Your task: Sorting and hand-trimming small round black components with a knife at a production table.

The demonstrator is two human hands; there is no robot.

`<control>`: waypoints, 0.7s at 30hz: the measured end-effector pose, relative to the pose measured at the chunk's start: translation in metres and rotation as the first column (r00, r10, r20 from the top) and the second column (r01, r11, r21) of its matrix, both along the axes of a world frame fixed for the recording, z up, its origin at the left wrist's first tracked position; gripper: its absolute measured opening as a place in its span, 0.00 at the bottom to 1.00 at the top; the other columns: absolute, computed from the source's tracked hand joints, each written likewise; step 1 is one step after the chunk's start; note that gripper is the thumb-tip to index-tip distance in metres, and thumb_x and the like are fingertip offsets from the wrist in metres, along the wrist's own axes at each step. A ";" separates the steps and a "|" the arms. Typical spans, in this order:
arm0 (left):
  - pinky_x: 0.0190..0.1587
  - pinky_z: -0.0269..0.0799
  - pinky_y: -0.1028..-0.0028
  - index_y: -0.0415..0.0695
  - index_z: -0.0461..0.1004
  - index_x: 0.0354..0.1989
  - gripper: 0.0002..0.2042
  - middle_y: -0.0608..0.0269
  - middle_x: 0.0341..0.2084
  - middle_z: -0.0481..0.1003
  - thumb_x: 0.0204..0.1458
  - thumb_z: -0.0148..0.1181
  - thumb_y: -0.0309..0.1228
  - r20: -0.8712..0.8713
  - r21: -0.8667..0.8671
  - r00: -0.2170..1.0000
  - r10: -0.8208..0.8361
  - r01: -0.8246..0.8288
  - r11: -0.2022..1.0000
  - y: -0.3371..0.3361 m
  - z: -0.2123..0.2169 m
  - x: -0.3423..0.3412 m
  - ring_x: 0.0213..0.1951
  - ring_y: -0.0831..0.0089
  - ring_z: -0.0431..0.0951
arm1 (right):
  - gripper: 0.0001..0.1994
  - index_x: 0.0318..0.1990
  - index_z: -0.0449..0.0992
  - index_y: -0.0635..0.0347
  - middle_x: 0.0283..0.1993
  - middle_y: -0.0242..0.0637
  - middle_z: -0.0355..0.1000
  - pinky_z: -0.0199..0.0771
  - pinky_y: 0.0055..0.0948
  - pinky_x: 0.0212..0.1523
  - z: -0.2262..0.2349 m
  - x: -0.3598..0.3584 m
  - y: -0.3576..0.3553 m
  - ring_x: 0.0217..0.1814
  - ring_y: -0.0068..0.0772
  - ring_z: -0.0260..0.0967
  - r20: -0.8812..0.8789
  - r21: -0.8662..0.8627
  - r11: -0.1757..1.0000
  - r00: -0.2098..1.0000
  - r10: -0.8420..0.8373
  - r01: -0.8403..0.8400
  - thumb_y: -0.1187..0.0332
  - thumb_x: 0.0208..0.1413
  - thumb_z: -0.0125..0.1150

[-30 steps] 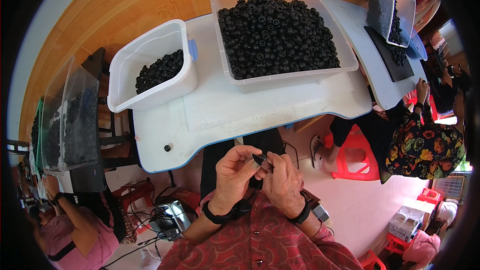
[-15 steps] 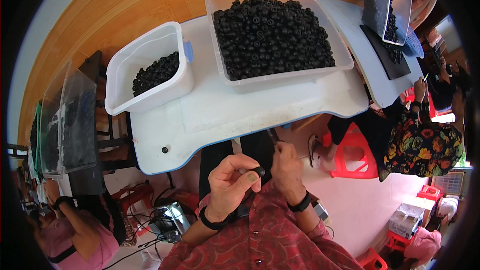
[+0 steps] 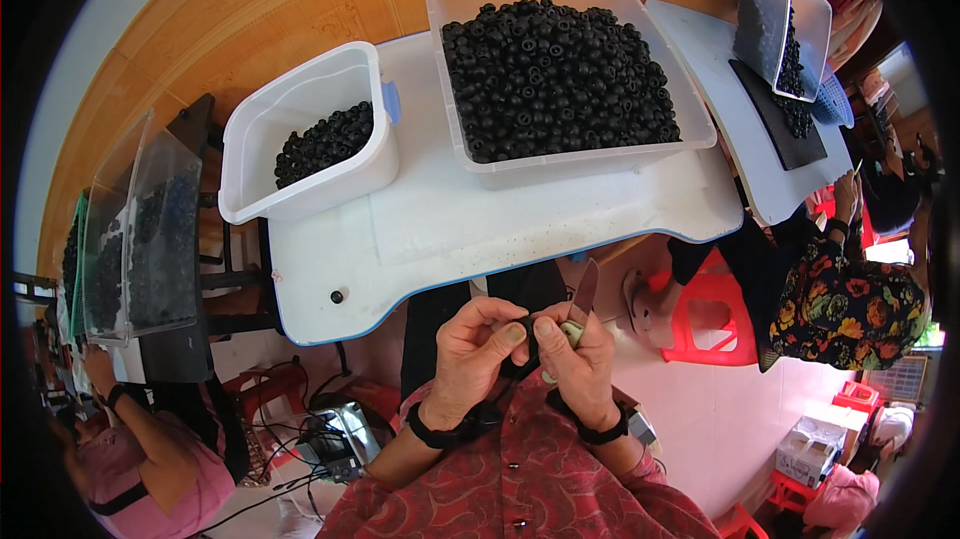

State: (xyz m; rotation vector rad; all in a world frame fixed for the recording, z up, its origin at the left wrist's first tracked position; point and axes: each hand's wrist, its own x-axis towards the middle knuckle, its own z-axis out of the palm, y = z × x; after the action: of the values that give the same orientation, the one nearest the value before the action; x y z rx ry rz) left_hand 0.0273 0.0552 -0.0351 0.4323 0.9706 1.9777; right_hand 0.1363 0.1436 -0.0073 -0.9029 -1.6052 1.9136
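Our left hand (image 3: 482, 347) pinches the bead (image 3: 528, 326) on our side of the table's (image 3: 480, 249) near edge; our right hand (image 3: 577, 359) grips the knife (image 3: 583, 293). We'd best hold the bead firmly, turning the knife's edge away from both hands.

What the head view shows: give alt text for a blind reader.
A person's left hand pinches a small black piece; the right hand holds a knife. Beyond, a table bears a white tub and larger translucent bin, both holding black pieces.

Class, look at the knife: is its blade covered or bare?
Bare: the blade shows uncovered beyond the right hand, which holds the pale handle.
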 end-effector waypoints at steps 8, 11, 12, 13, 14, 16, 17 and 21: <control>0.26 0.67 0.79 0.36 0.72 0.42 0.08 0.62 0.26 0.73 0.56 0.58 0.26 0.129 0.025 0.989 -0.065 0.063 0.998 0.000 0.004 -0.002 0.23 0.78 0.71 | 0.07 0.39 0.72 0.63 0.20 0.22 0.63 0.52 0.13 0.17 0.001 0.002 0.000 0.18 0.08 0.55 -0.150 -0.188 0.981 0.988 0.018 -0.047 0.68 0.61 0.56; 0.26 0.66 0.80 0.37 0.71 0.42 0.09 0.61 0.27 0.73 0.57 0.57 0.28 0.195 0.045 0.976 -0.099 0.092 0.995 -0.001 0.004 -0.003 0.23 0.79 0.70 | 0.06 0.39 0.71 0.64 0.20 0.23 0.63 0.54 0.15 0.17 0.002 0.001 -0.001 0.18 0.10 0.55 -0.110 -0.144 0.989 0.994 0.020 -0.036 0.71 0.62 0.54; 0.25 0.65 0.79 0.37 0.71 0.42 0.09 0.61 0.28 0.74 0.57 0.57 0.28 0.223 0.043 0.970 -0.101 0.093 0.995 0.000 0.005 -0.003 0.23 0.79 0.70 | 0.05 0.38 0.71 0.65 0.18 0.25 0.63 0.55 0.18 0.17 0.003 0.001 -0.001 0.17 0.12 0.55 -0.079 -0.092 0.996 0.997 0.012 -0.020 0.72 0.61 0.52; 0.25 0.65 0.79 0.37 0.71 0.42 0.09 0.61 0.29 0.74 0.57 0.57 0.28 0.250 0.041 0.963 -0.102 0.095 0.995 0.001 0.005 -0.003 0.23 0.79 0.70 | 0.05 0.38 0.71 0.65 0.18 0.25 0.63 0.55 0.18 0.17 0.001 0.000 -0.002 0.17 0.12 0.55 -0.079 -0.093 0.996 0.997 0.013 -0.020 0.72 0.61 0.52; 0.25 0.65 0.79 0.37 0.71 0.42 0.09 0.61 0.29 0.74 0.57 0.57 0.28 0.250 0.041 0.963 -0.102 0.095 0.995 0.001 0.005 -0.004 0.23 0.79 0.70 | 0.04 0.40 0.71 0.65 0.21 0.28 0.65 0.59 0.20 0.18 -0.004 -0.001 -0.003 0.19 0.16 0.58 -0.033 0.190 0.982 0.999 -0.009 0.015 0.74 0.60 0.53; 0.27 0.68 0.79 0.36 0.71 0.44 0.09 0.58 0.31 0.76 0.58 0.55 0.26 0.317 0.101 0.941 -0.121 0.094 0.990 0.001 0.004 -0.005 0.24 0.78 0.72 | 0.05 0.42 0.71 0.65 0.24 0.31 0.67 0.62 0.22 0.20 -0.008 -0.003 -0.004 0.20 0.19 0.62 0.006 0.457 0.889 0.999 -0.040 0.033 0.75 0.59 0.54; 0.27 0.68 0.79 0.36 0.71 0.44 0.09 0.58 0.31 0.76 0.58 0.55 0.26 0.316 0.100 0.941 -0.120 0.093 0.991 0.001 0.004 -0.005 0.24 0.78 0.72 | 0.07 0.42 0.70 0.65 0.26 0.35 0.67 0.65 0.25 0.21 -0.009 -0.005 -0.003 0.21 0.26 0.64 0.022 0.617 0.787 0.999 -0.045 0.022 0.78 0.56 0.55; 0.24 0.64 0.79 0.36 0.71 0.43 0.09 0.61 0.30 0.74 0.57 0.56 0.27 0.331 0.062 0.938 -0.100 0.084 0.995 0.000 0.006 -0.004 0.23 0.78 0.70 | 0.15 0.43 0.70 0.67 0.29 0.43 0.67 0.68 0.29 0.22 -0.014 -0.002 -0.002 0.23 0.39 0.68 0.153 0.832 0.545 0.987 -0.050 -0.101 0.81 0.45 0.60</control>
State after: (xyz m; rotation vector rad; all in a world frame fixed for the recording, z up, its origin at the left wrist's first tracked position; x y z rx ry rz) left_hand 0.0230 0.0550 -0.0292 0.1546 0.6781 1.9124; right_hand 0.1343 0.1413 -0.0209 -0.5842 -2.2990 0.8177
